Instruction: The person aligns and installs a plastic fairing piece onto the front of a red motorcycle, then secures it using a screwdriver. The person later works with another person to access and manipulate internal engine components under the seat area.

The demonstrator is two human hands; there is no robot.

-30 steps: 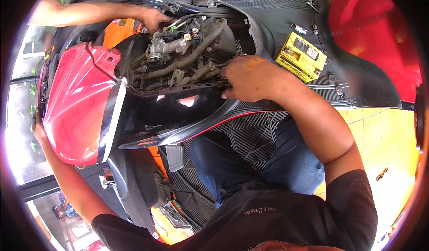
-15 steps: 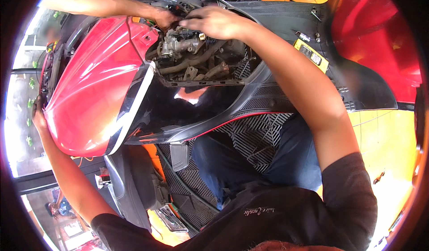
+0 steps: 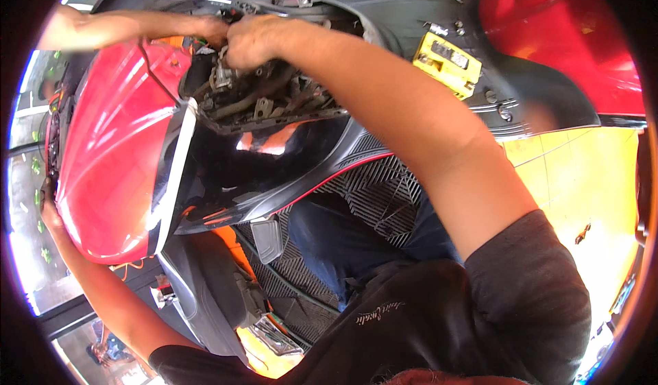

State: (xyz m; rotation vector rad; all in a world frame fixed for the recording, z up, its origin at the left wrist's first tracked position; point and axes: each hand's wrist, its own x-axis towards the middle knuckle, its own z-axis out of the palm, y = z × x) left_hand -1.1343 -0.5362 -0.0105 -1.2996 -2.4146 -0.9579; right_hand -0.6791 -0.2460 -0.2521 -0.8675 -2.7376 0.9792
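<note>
Away from the battery [image 3: 449, 64] the right hand [image 3: 253, 42] has been moved since one second ago, onto the engine [image 3: 284, 87]; its fingers are curled, any grasp cannot be told. Beside it, a co-worker's hand [image 3: 216, 30] is seen. The red panel [image 3: 116, 159] is touched at its edge by the left hand [image 3: 48, 208], grip unclear.

Left panel [image 3: 113, 159]: red, edged by dark band [image 3: 164, 172] and white strip [image 3: 177, 176]. Centre cover [image 3: 223, 162]: glossy black. Battery [image 3: 430, 66]: yellow, dark patch on top. Right panel [image 3: 562, 35]: red. Footboard [image 3: 404, 16]: dark grey, ribbed. Mat [image 3: 367, 196]: black, angled-line pattern. Floor [image 3: 558, 172]: orange-yellow. Trousers [image 3: 325, 234]: blue. Shirt [image 3: 425, 316]: black, pale lettering.
</note>
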